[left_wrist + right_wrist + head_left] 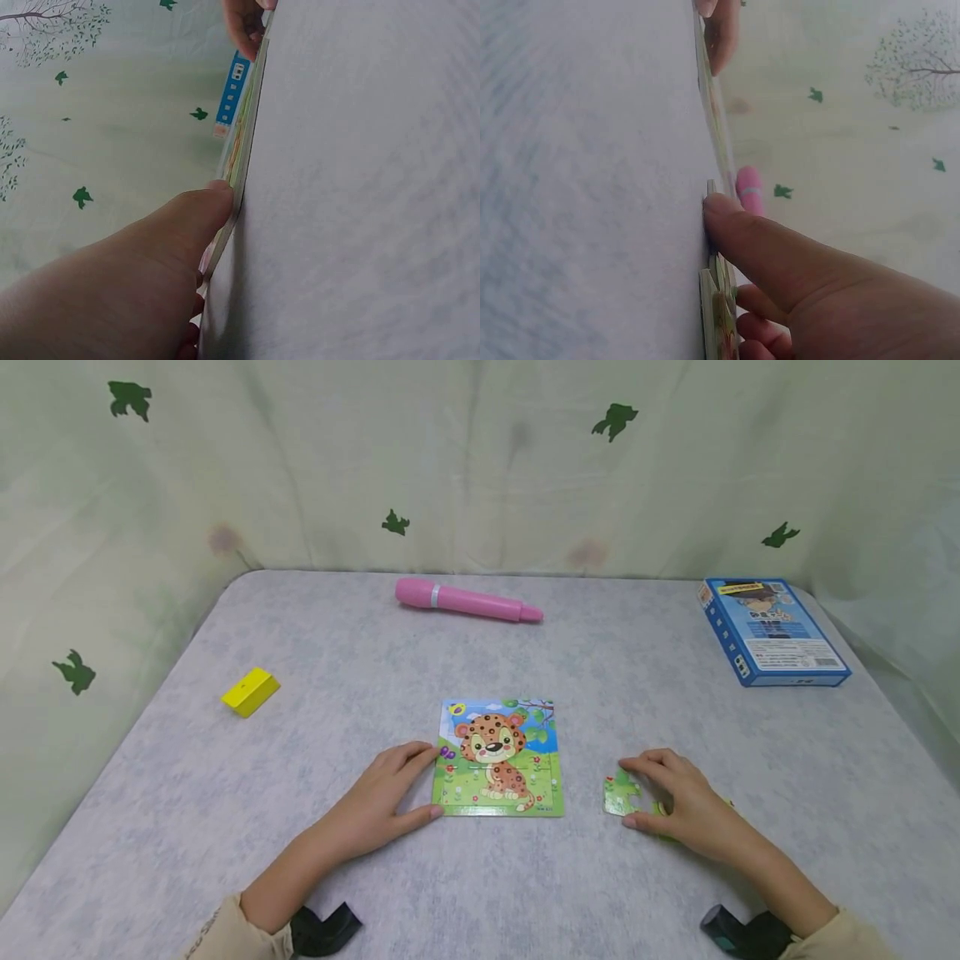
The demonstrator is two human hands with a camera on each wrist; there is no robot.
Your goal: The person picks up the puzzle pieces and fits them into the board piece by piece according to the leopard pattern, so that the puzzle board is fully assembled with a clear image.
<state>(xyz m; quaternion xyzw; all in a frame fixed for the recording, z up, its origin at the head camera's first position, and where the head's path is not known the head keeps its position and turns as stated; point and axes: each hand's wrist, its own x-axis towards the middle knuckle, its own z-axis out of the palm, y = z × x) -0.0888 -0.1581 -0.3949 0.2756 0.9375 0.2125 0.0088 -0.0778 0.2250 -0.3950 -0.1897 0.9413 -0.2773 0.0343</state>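
A square jigsaw puzzle showing a seated spotted cub on grass lies flat on the table. My left hand rests at its left side, with the thumb on the near left corner and the index fingertip further up that edge. To the right, my right hand pinches a green puzzle piece between thumb and index finger, across its far and near edges. More loose pieces lie under that hand, partly hidden by it; the right wrist view shows them overlapping edge-on.
A pink pen-shaped toy lies towards the back. At the back right is a blue printed box; a yellow block sits on the left. Behind the grey table hangs a pale curtain with green bird shapes.
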